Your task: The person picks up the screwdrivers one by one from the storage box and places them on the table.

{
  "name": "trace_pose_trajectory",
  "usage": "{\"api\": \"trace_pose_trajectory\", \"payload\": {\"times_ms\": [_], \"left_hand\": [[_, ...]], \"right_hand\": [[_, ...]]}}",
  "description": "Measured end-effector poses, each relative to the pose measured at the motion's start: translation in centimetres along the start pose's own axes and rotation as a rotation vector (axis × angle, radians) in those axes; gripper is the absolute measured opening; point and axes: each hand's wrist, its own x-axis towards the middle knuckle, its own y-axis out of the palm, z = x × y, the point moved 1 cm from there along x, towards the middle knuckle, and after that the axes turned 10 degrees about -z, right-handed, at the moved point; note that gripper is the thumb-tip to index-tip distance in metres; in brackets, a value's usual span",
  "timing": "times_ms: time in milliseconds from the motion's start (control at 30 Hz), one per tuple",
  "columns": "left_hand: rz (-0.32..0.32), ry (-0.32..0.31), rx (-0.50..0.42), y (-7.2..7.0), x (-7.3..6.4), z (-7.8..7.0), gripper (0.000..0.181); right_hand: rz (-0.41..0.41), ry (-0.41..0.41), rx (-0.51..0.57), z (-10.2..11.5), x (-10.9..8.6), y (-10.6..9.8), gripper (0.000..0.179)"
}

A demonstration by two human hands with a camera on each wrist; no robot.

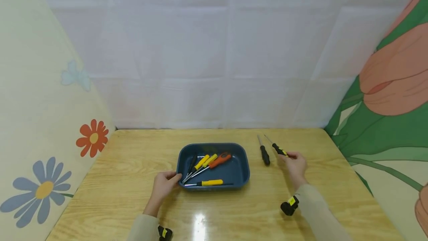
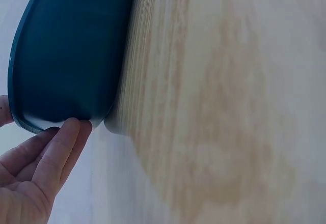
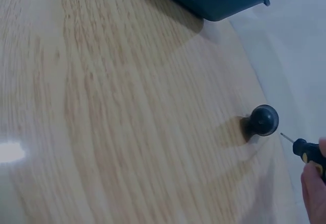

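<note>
Left hand: the left hand (image 1: 165, 184) grasps the near left corner of the blue tray (image 1: 236, 168), thumb at the rim and fingers against the outer wall.
Tray: it sits mid-table, nearer the far edge of the wooden table (image 1: 130, 163) than the near one. A pull on that one corner could swing it round or tip it, as the grip is at one end only.
Right hand: the right hand (image 1: 295, 164) pinches the handle end of the black-and-yellow screwdriver (image 1: 279, 149) toward the table's far right corner.
Held screwdriver: its shaft points to the far edge. Being held by the end of the handle, it could pivot or slip; whether its tip touches the wood, I cannot tell.
Black screwdriver: the black screwdriver (image 1: 265, 155) lies just left of the held one, between it and the tray. A low sweep leftward could knock it, and its round handle could roll.
Tray load: the orange-handled screwdriver (image 1: 220, 160) and two yellow-handled screwdrivers (image 1: 201, 162) slant together on the left; another yellow screwdriver (image 1: 212, 182) lies along the near wall. Anything dropped on the slanting cluster could slide or catch, because the shafts crowd at the near left corner.
</note>
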Motion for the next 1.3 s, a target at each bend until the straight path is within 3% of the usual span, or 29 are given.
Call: {"api": "trace_pose_trajectory", "payload": {"times_ms": [200, 367, 567, 1300], "left_hand": [[-0.006, -0.002, -0.014, 0.0, -0.2, -0.3, 0.024], [-0.013, 0.010, -0.039, 0.0, -0.2, -0.4, 0.025], [-0.009, 0.013, -0.013, -0.1, -0.1, -0.4, 0.024], [-0.012, 0.011, -0.010, 0.0, 0.1, -0.4, 0.024]], "right_hand": [[0.004, 0.030, -0.004, -0.6, -0.5, 0.6, 0.032], [0.025, -0.021, -0.120, -0.8, -0.9, 1.0, 0.030], [0.040, -0.021, -0.175, -1.0, -1.0, 1.5, 0.032], [0.084, -0.053, -0.253, -1.3, -0.8, 2.3, 0.035]]}}
